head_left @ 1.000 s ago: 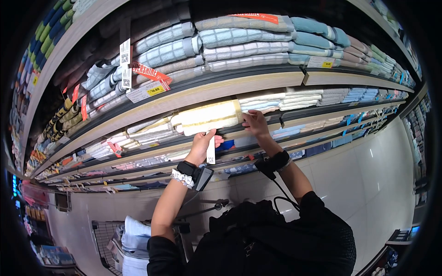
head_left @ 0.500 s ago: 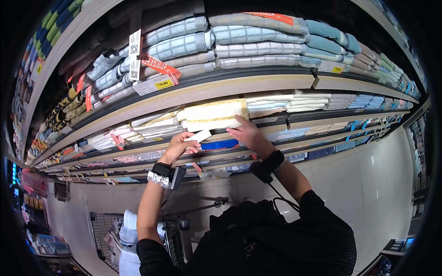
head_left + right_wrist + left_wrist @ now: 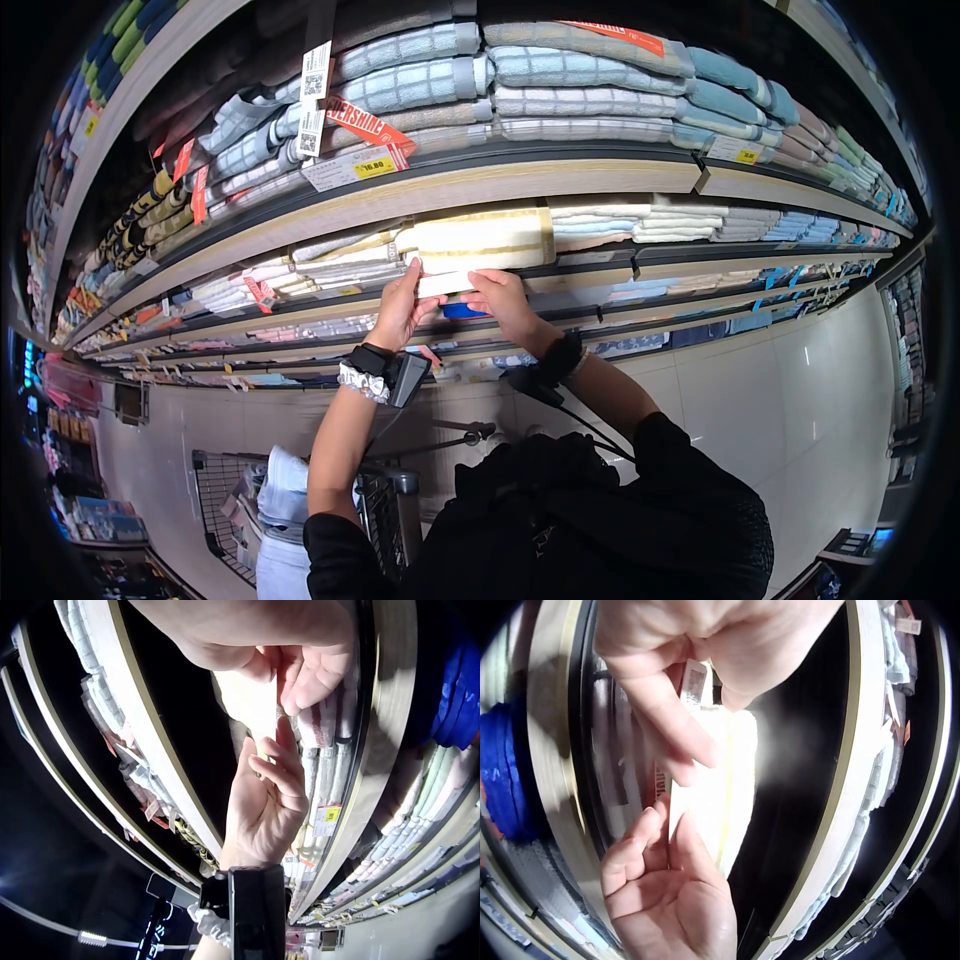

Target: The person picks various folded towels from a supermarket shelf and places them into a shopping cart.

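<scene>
A folded white towel with gold stripes [image 3: 485, 238] lies on the middle shelf, its front facing me. Just below its front edge, a long white paper tag [image 3: 443, 285] stretches between my two hands. My left hand [image 3: 398, 308] pinches the tag's left end, thumb up. The other end is pinched by my right hand [image 3: 507, 307], with thumb and fingers together. In the left wrist view the towel [image 3: 731, 787] is overexposed behind the fingers. The right wrist view shows the tag [image 3: 267, 705] edge-on between both hands.
Checked blue and grey towels [image 3: 580, 75] fill the shelf above, behind a pale wooden shelf edge [image 3: 560, 180]. A price label [image 3: 358, 168] hangs there. Something blue [image 3: 462, 311] sits on the shelf below. At lower left stands a shopping cart [image 3: 225, 490] with pale folded cloth [image 3: 283, 505] in it.
The right hand has left the towel's right end and moved left to take the tag. The tag, earlier hanging from the left hand, now lies level between both hands.
</scene>
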`<state>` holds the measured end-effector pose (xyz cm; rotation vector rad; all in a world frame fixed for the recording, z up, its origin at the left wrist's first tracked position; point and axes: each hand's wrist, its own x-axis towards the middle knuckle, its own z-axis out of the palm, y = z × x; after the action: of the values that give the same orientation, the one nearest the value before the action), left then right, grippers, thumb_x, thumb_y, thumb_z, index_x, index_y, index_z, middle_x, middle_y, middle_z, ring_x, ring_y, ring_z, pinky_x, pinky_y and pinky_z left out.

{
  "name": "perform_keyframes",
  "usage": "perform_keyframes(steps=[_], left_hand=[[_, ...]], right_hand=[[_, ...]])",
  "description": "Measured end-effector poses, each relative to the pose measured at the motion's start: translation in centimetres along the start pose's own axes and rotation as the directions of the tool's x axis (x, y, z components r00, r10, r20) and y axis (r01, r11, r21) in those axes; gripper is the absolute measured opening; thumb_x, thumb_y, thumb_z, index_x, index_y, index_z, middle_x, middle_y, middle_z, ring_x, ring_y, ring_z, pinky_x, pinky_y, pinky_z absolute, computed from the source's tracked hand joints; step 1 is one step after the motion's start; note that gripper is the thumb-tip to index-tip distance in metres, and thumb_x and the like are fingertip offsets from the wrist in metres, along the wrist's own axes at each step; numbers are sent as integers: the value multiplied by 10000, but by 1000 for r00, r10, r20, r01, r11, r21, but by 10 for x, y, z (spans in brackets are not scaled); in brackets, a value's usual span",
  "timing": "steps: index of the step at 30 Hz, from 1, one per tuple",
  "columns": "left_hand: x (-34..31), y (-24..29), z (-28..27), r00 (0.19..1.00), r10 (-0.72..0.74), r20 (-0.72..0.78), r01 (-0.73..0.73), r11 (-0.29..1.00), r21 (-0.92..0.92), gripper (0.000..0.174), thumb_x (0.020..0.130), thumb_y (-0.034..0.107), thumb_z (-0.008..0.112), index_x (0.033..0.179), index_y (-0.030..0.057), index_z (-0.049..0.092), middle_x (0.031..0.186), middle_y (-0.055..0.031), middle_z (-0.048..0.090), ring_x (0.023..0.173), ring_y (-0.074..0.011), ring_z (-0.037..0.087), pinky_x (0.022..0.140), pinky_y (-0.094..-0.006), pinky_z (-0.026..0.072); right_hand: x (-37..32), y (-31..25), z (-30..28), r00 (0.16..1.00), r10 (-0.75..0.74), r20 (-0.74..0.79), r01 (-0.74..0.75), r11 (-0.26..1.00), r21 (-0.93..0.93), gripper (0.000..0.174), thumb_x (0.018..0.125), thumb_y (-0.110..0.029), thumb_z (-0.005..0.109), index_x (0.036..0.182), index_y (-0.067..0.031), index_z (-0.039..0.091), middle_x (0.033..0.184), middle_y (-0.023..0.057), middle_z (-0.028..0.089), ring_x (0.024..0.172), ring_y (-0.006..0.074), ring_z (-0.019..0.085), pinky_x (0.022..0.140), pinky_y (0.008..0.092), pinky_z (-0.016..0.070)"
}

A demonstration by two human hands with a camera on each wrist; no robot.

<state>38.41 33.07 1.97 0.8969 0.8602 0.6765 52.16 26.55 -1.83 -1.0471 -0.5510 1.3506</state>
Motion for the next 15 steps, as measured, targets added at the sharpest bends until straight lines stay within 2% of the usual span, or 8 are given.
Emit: perform_keyframes(steps=[1, 5, 8, 11, 13, 14, 15], left_hand=[[2, -1, -1, 1000, -13, 6, 13, 1000, 19, 422, 779, 373, 422, 873, -37, 457, 729, -102, 537, 562, -137, 552, 447, -142, 467], [10, -9, -1, 998, 37, -40, -37, 999, -1, 385, 779, 347, 436, 868, -27, 438, 694, -109, 539, 512, -150, 553, 419, -152, 468], [15, -14, -1, 998, 67, -19, -67, 998, -20, 345, 773, 339, 456, 879, 11, 427, 672, -85, 533, 467, -122, 534, 358, -138, 421], [19, -17, -1, 992, 124, -14, -124, 991, 49, 310, 771, 334, 465, 875, 44, 432, 663, -62, 526, 431, -96, 515, 314, -130, 364], [21, -17, -2, 991, 135, -11, -134, 990, 50, 299, 771, 334, 467, 869, 54, 429, 653, -50, 521, 418, -84, 509, 301, -127, 340], [21, -17, -2, 991, 134, -8, -134, 990, 50, 299, 771, 334, 467, 869, 54, 429, 653, -50, 521, 418, -84, 509, 301, -127, 340], [20, -17, -2, 992, 123, -11, -123, 991, 45, 299, 770, 335, 467, 869, 55, 430, 654, -49, 520, 419, -86, 509, 304, -127, 345]], right_hand=[[0, 0, -1, 999, -14, -46, 14, 1000, -1, 253, 766, -190, 486, 923, 7, 501, 796, 59, 536, 650, 132, 550, 552, 207, 415], [-1, 1, -4, 997, 13, -79, -13, 1000, 3, 249, 766, -186, 492, 933, 0, 482, 822, 54, 525, 691, 140, 546, 576, 206, 421], [0, 0, -4, 997, 12, -80, -9, 999, 31, 258, 761, -193, 502, 933, -2, 481, 827, 57, 524, 690, 145, 547, 585, 213, 419], [-2, -10, -6, 993, 37, -111, -38, 999, -7, 278, 753, -209, 514, 934, -1, 473, 843, 67, 521, 682, 150, 546, 594, 217, 417], [-6, -19, -11, 971, 66, -230, -70, 998, -8, 273, 749, -217, 521, 912, -4, 470, 829, 72, 523, 661, 152, 544, 567, 212, 418], [-6, -21, -17, 971, 65, -232, -68, 998, -8, 273, 749, -217, 521, 912, -4, 470, 829, 72, 523, 661, 152, 544, 567, 212, 418], [-6, -21, -25, 944, 14, -329, -6, 1000, 25, 276, 745, -230, 525, 900, -8, 469, 816, 73, 524, 646, 150, 541, 551, 212, 418]])
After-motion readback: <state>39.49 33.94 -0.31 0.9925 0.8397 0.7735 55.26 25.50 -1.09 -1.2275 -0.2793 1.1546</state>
